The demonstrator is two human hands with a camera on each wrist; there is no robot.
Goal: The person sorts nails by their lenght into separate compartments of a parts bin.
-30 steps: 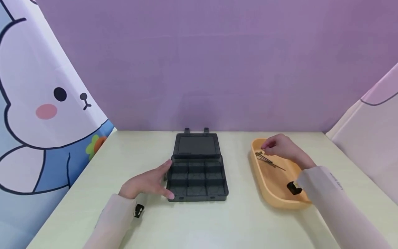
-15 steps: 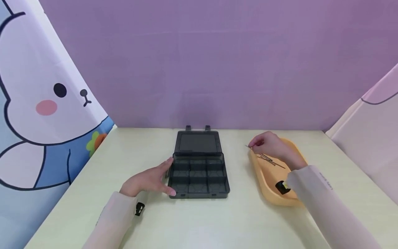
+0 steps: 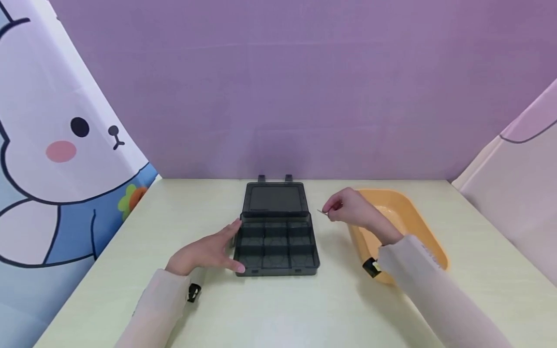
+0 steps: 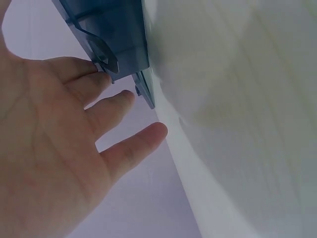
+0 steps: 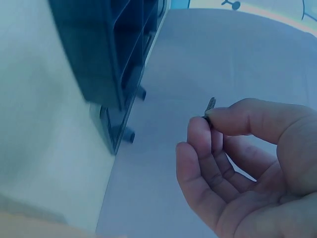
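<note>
Tabletop (image 3: pixel 261 314): pale cream with faint grain streaks, stretching beneath both hands and running on past them.
Compartment box (image 3: pixel 276 245): dark, see-through plastic, sitting between the left hand (image 3: pixel 206 253) and the right hand (image 3: pixel 347 208), its left side touching the left fingers.
Hinged lid (image 3: pixel 276 198): opening back on the box's far side, lying farther out than the left hand, its two latches pointing away.
Tray (image 3: pixel 431 241): orange, round-cornered, resting on the outer side of the right hand, the right forearm crossing above it.
Shadows: falling on the surface beside both forearms.
</note>
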